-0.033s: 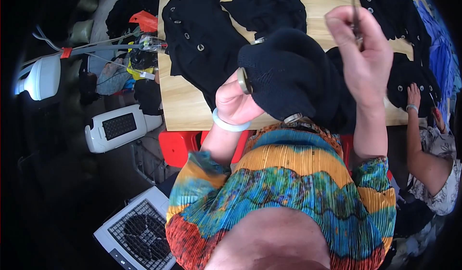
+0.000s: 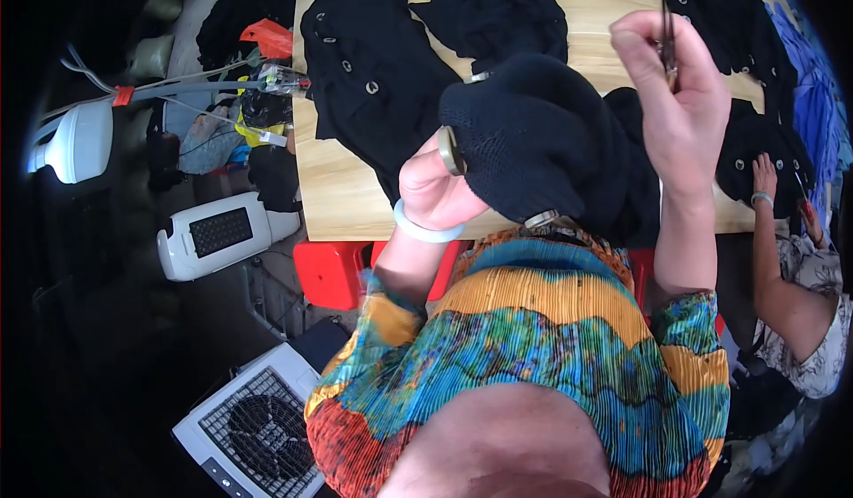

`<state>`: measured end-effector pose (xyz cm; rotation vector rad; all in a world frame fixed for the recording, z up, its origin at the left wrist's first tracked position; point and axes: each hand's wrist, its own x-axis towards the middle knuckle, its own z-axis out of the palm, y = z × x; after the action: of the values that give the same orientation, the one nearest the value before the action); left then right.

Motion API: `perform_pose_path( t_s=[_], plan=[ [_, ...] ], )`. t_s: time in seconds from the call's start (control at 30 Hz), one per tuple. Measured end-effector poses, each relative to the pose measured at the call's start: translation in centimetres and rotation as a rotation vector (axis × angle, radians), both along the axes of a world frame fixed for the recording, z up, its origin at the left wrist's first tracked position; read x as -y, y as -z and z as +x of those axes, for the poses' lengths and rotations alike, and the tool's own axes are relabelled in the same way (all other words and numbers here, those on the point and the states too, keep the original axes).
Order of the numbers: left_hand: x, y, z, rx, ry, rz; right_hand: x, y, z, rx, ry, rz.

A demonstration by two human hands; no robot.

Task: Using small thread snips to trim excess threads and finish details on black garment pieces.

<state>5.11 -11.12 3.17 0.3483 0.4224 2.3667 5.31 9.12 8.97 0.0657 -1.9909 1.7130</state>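
Observation:
In my left hand (image 2: 435,183), a black knit garment (image 2: 551,143) is bunched up and held above the table's front edge. The thumb lies against a large round button (image 2: 450,151) on the garment, and the other fingers are mostly hidden under the cloth. Two more buttons show along its edge, one at the top and another button (image 2: 540,219) at the bottom. Raised to the right of the garment and apart from it, my right hand (image 2: 680,107) is closed around slim dark thread snips (image 2: 668,49), points upward.
More black buttoned garments (image 2: 382,63) lie across the wooden table (image 2: 342,183). At the right, a co-worker's hand (image 2: 764,178) rests on another black piece. Red stools (image 2: 329,274) stand under the front edge. A white fan unit (image 2: 258,418) is on the floor, lower left.
My right hand has shifted slightly right with the snips, which now point straighter up. The left hand and the garment stay nearly in place.

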Motion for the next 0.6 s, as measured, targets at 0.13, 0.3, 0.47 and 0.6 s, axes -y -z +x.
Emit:
perform_pose_path(
  t_s=[0.13,0.3,0.47,0.6],
  plan=[
    [-0.9,0.8,-0.6,-0.001,0.047,0.24,-1.1,1.2,0.3,0.086,-0.002,0.065],
    [-0.9,1.5,-0.8,0.19,0.13,0.325,-0.5,1.2,0.7,0.073,-0.078,0.02],
    [-0.7,1.2,-1.2,0.268,0.093,0.352,-0.5,2.2,2.8,0.279,-0.43,0.085],
    [-0.9,-0.4,-2.0,0.298,0.077,0.409,0.1,2.9,3.6,0.296,-0.496,0.006]
  ],
)
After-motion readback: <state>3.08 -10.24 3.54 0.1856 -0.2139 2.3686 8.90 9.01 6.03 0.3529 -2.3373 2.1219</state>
